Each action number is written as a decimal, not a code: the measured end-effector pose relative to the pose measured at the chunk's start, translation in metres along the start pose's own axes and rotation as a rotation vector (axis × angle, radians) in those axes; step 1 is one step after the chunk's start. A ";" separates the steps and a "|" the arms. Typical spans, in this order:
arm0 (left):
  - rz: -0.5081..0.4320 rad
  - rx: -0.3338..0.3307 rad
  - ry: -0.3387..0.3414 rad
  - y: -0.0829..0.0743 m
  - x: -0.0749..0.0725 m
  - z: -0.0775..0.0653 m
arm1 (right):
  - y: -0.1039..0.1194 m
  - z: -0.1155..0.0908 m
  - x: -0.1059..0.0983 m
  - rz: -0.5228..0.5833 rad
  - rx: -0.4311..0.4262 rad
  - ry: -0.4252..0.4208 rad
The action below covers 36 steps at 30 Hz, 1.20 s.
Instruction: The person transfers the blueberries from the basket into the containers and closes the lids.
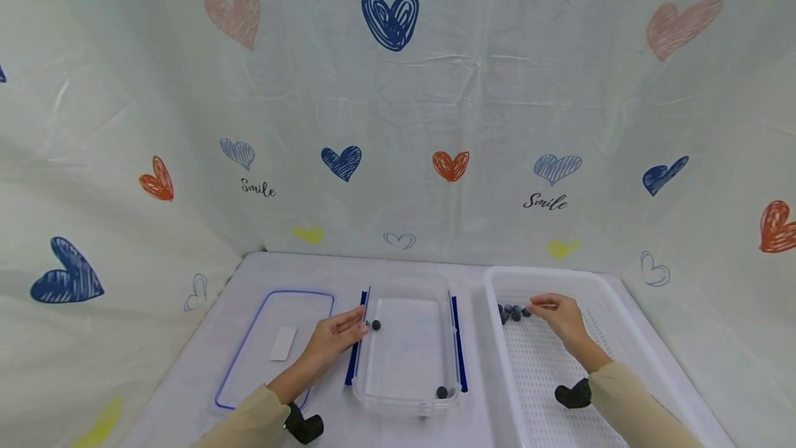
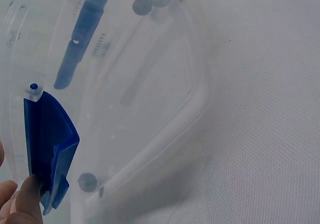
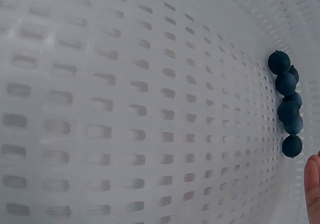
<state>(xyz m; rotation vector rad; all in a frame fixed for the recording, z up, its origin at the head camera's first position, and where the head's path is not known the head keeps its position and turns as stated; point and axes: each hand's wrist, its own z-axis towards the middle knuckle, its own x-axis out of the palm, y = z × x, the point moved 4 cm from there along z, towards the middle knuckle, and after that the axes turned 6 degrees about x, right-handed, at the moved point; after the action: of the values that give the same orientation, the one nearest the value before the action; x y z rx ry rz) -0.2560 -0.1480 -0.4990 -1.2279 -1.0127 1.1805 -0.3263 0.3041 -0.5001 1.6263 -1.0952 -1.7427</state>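
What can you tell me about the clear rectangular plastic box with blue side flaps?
The clear rectangular plastic box has rounded corners and see-through walls. It stands open-topped on the white-covered table, with a long dark-blue plastic flap along each long side, unfastened. Inside, a small dark round berry lies by the left wall and another near the front right corner. The left hand grips its left side, a finger on the blue flap there.

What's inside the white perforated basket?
The basket holds clustered dark blue berries; in the head view, the right hand and sleeve cover part of it, hiding anything there.
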 end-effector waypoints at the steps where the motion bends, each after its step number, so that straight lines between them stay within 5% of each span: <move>1: -0.001 0.003 0.000 0.000 0.000 0.000 | -0.002 0.001 0.000 -0.005 0.004 -0.008; 36: 0.014 0.012 0.010 -0.002 0.001 -0.001 | -0.021 0.014 0.013 -0.028 -0.046 0.002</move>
<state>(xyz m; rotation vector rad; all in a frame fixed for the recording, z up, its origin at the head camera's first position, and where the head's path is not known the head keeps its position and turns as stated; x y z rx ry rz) -0.2549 -0.1474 -0.4967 -1.2319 -0.9894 1.1884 -0.3385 0.3073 -0.5253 1.6216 -1.0286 -1.7711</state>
